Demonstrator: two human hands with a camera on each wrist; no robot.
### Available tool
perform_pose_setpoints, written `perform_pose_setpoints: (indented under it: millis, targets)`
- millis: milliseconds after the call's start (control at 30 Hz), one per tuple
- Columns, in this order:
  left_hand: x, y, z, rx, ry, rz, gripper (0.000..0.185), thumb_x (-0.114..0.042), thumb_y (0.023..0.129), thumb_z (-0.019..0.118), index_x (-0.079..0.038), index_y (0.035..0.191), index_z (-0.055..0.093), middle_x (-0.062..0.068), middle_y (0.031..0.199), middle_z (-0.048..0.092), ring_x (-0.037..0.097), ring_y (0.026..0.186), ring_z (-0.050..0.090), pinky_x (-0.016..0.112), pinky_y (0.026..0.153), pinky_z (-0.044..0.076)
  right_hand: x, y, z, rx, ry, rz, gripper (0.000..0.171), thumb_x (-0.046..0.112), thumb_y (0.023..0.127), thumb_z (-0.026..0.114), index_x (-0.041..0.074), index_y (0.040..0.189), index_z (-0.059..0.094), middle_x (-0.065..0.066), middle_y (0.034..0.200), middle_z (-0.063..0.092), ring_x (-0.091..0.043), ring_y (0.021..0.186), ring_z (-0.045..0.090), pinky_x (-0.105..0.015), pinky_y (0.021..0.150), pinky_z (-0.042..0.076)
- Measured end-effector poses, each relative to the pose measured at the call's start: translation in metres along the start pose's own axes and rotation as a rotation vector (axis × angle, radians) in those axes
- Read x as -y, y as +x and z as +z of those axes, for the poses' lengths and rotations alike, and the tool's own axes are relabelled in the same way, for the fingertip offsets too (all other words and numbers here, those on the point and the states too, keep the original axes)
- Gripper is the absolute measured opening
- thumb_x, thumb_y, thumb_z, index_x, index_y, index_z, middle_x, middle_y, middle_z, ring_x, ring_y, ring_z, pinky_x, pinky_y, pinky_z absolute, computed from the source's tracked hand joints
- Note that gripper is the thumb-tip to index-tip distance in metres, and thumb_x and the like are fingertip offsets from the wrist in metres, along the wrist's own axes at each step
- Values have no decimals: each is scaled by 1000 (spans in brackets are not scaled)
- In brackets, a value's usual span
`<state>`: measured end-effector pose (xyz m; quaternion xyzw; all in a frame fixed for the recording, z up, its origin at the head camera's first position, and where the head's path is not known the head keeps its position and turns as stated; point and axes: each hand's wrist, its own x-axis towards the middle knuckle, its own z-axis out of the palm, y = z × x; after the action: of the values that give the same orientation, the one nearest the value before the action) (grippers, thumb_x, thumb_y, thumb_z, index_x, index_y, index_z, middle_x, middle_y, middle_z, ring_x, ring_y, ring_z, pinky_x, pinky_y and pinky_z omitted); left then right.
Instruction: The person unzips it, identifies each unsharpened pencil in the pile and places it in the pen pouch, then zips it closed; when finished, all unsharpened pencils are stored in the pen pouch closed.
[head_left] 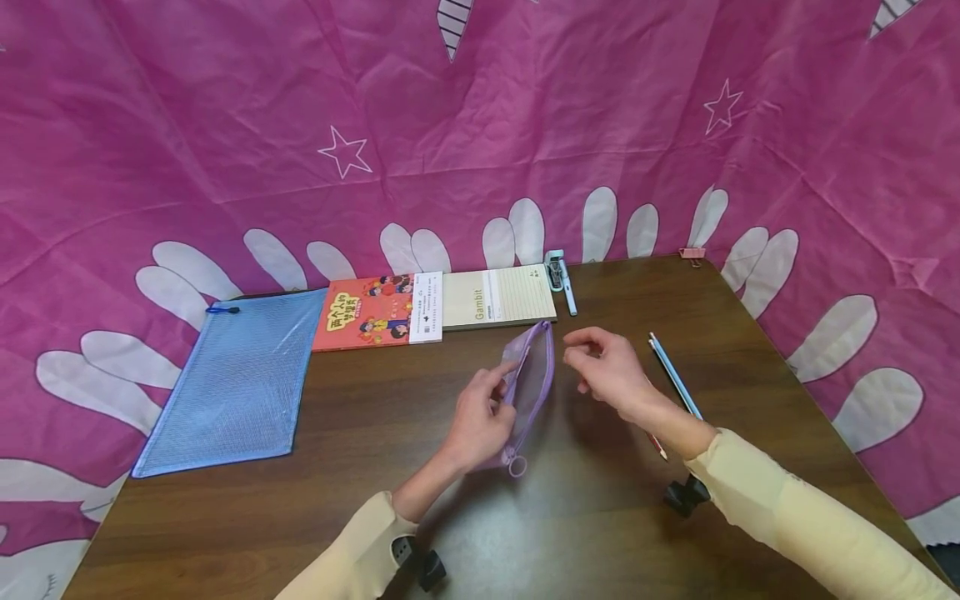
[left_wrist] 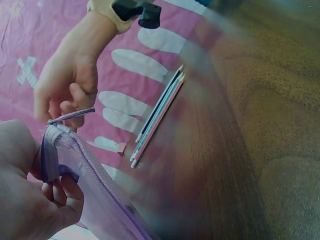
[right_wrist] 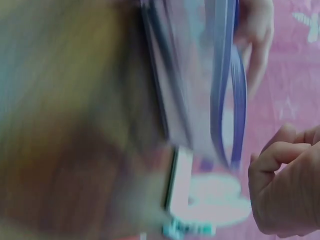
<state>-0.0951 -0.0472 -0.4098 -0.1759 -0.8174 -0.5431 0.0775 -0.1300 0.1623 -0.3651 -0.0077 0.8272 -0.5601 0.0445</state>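
My left hand (head_left: 482, 419) grips one edge of a purple mesh zip pouch (head_left: 536, 379). The pouch stands unzipped, its mouth gaping, and a ring pull hangs from its near end. To the right of the pouch hovers my right hand (head_left: 603, 367), fingers loosely curled and nothing visible between them. In the left wrist view, several pencils (left_wrist: 159, 117) lie side by side on the table; in the head view my right forearm partly covers these pencils (head_left: 675, 375). The right wrist view shows the pouch's zip edge (right_wrist: 222, 90) blurred, beside the right hand's bent fingers.
A blue mesh zip folder (head_left: 240, 383) lies at the left of the wooden table (head_left: 360, 517). Along the back sit a red book (head_left: 363, 312), a lined notebook (head_left: 517, 296), a small teal-and-black object (head_left: 555, 271) and a light blue pen (head_left: 568, 292). A pink clip (head_left: 692, 253) holds the cloth behind.
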Motion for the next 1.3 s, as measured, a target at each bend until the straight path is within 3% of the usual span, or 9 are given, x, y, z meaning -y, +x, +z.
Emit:
perform_pose_setpoints:
  millis: [333, 667, 900, 1100, 1300]
  targets:
    - [-1, -1, 0, 11, -4, -3, 64, 13, 70, 50, 4, 132, 60, 7, 89, 50, 17, 80, 52, 24, 69, 51, -29, 18, -83, 46, -168, 37, 31, 14, 100, 54, -10, 120, 58, -17, 94, 65, -15, 61, 57, -26, 46, 43]
    - [-1, -2, 2, 19, 3, -5, 63, 12, 70, 50, 3, 132, 61, 7, 90, 51, 17, 79, 53, 24, 68, 52, -73, 22, -123, 65, -343, 98, 26, 9, 95, 56, -12, 110, 60, -12, 80, 66, -20, 61, 60, -28, 45, 43]
    - [0, -1, 2, 36, 6, -11, 63, 12, 71, 51, 2, 132, 60, 7, 90, 51, 15, 77, 51, 25, 69, 51, -79, 18, -125, 50, -394, 57, 24, 9, 93, 60, -11, 107, 62, -8, 76, 64, -19, 60, 60, -31, 46, 46]
    - [-1, -1, 1, 37, 2, -8, 62, 12, 71, 51, 3, 132, 60, 7, 90, 51, 15, 76, 51, 25, 69, 52, -71, 11, -102, 90, -469, -102, 17, 5, 89, 64, -7, 101, 66, -7, 74, 65, -21, 55, 63, -32, 54, 52]
    - [0, -2, -1, 61, -7, 15, 62, 13, 71, 51, 3, 132, 61, 7, 89, 51, 17, 79, 52, 26, 70, 53, -66, 12, -78, 104, -480, -269, 22, -2, 87, 65, -6, 109, 64, -7, 81, 66, -16, 56, 62, -29, 52, 49]
